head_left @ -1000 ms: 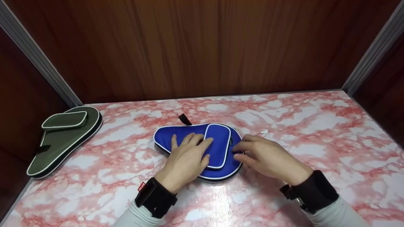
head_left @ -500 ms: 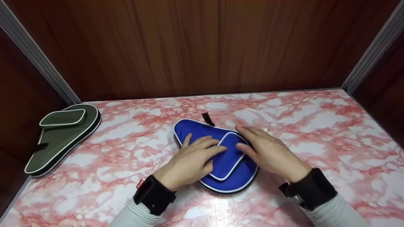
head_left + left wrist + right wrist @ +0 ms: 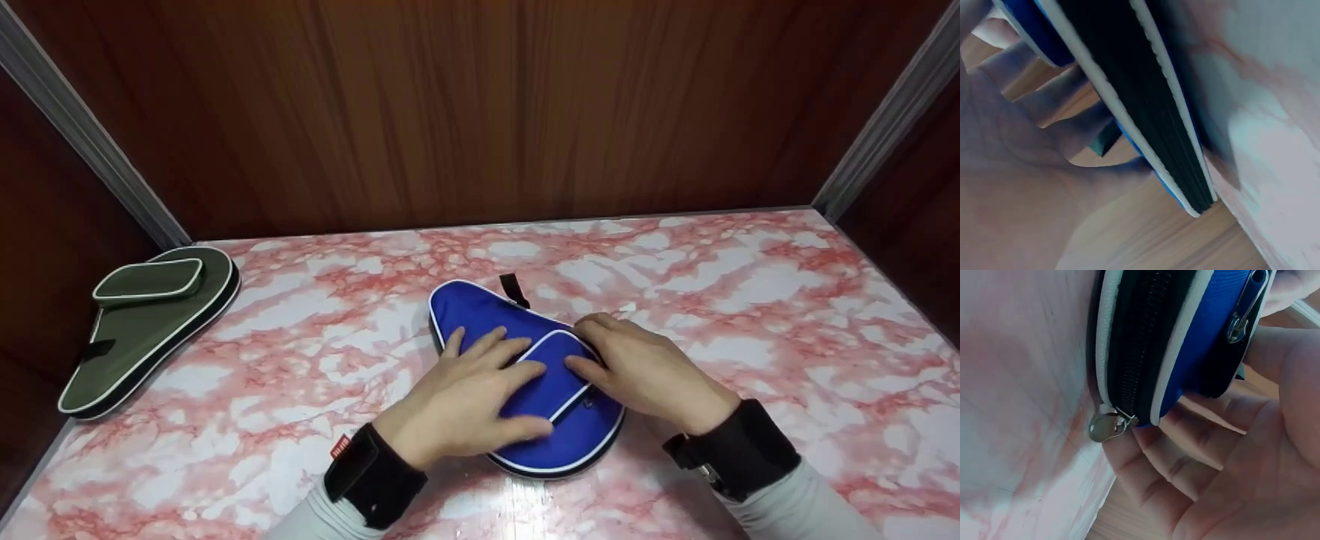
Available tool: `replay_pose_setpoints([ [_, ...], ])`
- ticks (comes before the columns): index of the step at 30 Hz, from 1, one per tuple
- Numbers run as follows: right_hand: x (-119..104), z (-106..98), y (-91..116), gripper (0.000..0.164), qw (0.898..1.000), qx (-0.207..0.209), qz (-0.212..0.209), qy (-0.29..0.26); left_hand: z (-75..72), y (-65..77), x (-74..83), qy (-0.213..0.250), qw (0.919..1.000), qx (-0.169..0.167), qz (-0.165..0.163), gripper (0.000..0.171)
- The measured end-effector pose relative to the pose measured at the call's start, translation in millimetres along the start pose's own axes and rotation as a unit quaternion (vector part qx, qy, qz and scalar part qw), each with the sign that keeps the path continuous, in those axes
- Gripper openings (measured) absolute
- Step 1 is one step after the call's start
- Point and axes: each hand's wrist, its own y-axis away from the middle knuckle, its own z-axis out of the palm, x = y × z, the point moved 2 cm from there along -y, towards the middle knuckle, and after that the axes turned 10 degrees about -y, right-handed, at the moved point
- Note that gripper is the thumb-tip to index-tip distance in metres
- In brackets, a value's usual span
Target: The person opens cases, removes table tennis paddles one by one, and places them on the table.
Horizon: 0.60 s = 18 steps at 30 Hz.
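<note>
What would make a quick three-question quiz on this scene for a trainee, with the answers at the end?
1. True or false: the green case lies to the left of the blue case.
2. Which hand's fingers are spread across the top of the blue case? A: left; B: right.
3. In the right wrist view, what metal part shows at the blue case's edge?

Key: 1. True. 2. A, the left hand. 3. A zipper pull.

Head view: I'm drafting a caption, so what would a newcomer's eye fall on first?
Probably the bright blue case, lying near the front centre with the left hand spread over it and the right hand at its edge. Next, likely the olive-green case at the left side of the red-and-white marbled table.
</note>
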Motion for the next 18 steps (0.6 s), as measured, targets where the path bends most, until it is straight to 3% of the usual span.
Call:
replay_pose_setpoints([
  [3,-2.1,-0.9,0.8,0.029,1.0,0.003,0.011,0.003,-0.2,0.4,5.2,-0.018,0.9997,-0.016,-0.006,0.079],
  [8,-1.7,0.8,1.5,0.028,0.999,-0.004,0.032,-0.003,-0.2,1.5,3.6,-0.03,0.9993,-0.018,-0.009,0.07],
  [18,11.7,-7.4,5.4,0.038,0.998,-0.029,0.044,-0.046,5.0,-0.2,-15.7,0.02,0.9996,-0.014,0.013,0.062],
])
